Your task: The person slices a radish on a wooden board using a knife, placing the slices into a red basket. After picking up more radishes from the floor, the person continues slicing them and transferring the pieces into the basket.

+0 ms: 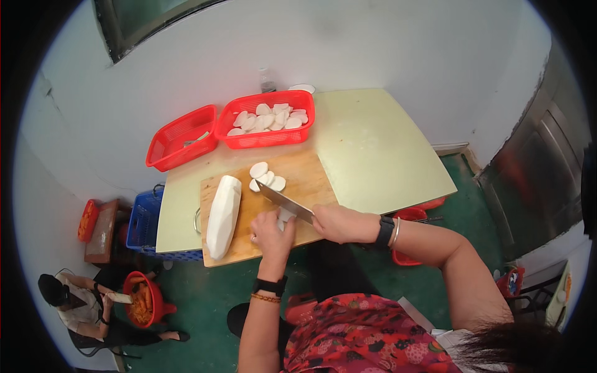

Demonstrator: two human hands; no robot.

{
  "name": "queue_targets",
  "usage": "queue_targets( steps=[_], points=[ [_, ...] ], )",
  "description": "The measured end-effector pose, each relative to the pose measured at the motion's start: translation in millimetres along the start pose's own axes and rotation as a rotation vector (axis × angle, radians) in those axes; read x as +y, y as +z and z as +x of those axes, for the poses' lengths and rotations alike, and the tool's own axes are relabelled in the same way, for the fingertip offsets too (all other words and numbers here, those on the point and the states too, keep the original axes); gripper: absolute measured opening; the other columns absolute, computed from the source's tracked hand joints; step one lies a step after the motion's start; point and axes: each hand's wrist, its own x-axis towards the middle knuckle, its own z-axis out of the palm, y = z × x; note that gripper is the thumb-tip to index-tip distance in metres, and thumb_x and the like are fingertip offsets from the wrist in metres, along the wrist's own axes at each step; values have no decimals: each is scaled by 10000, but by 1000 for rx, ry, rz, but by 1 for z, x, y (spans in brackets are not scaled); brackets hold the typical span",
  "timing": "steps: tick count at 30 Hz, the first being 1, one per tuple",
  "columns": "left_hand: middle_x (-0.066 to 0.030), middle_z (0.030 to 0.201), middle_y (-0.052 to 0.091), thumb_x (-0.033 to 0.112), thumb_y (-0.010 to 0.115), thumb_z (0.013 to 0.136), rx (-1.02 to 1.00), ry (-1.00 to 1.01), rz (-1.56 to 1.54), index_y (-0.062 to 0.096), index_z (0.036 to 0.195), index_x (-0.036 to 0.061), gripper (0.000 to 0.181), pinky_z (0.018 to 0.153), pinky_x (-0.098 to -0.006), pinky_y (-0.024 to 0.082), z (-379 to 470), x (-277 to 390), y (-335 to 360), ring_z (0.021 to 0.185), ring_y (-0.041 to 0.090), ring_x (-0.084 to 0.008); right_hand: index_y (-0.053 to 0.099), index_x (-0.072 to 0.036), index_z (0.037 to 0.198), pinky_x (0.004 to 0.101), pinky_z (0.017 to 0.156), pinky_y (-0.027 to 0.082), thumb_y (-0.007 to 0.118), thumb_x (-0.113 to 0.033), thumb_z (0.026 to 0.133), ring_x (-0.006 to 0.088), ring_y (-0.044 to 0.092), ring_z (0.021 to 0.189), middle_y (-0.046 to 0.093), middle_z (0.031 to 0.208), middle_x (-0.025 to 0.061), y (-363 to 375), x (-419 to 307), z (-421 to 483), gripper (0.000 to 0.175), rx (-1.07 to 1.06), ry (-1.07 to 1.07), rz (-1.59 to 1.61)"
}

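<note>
My right hand grips the handle of a cleaver, its blade slanting up and left over a wooden cutting board. Fingers of my left hand hold a short piece of white radish against the board, close beside the blade and partly hidden. Just past the blade's tip lie several round radish slices. A long peeled white radish rests along the board's left side. Behind the board, a red plastic basket holds many white slices.
A second red basket holds a small tool, unclear. A glass jar stands by the wall behind the pale table. Blue crates sit at its left. Lower left, a seated person holds a pale item over a red tub of carrots.
</note>
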Motion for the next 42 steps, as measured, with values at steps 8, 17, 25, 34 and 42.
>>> queue_targets(
  steps=[8,17,25,34,42],
  points=[
    [-198,1055,572,289,809,687,144,24,-187,543,1159,-14,621,911,-454,401,-11,-13,-7,1021,518,-360,565,70,876,473,586,495,426,-190,964,385,625,588,596,655,246,-9,-6,0,308,133,-34,149],
    [-176,950,554,189,770,673,179,74,-78,577,1064,-20,483,857,-473,383,-23,-21,-21,961,499,-366,549,57,859,519,659,471,460,-189,955,461,606,711,599,725,284,11,-15,-19,279,65,-22,94],
    [-178,938,549,134,752,679,164,88,-107,575,1046,-36,441,855,-458,391,-27,-17,-26,942,495,-363,552,50,878,527,650,479,482,-181,942,470,605,693,604,716,278,21,-18,-23,250,117,-122,-5],
    [-189,995,576,136,768,684,106,-7,-180,547,1107,-33,506,858,-463,416,-27,-15,-31,964,515,-379,546,78,848,524,630,487,484,-168,932,468,617,675,609,695,285,23,-29,-15,268,33,-83,-83],
    [-172,992,586,135,802,673,132,67,-141,539,1122,-26,545,822,-428,441,-25,-18,-31,916,540,-338,554,91,794,483,549,490,467,-148,912,402,630,579,604,635,264,22,-34,26,280,6,-74,32]
  ],
)
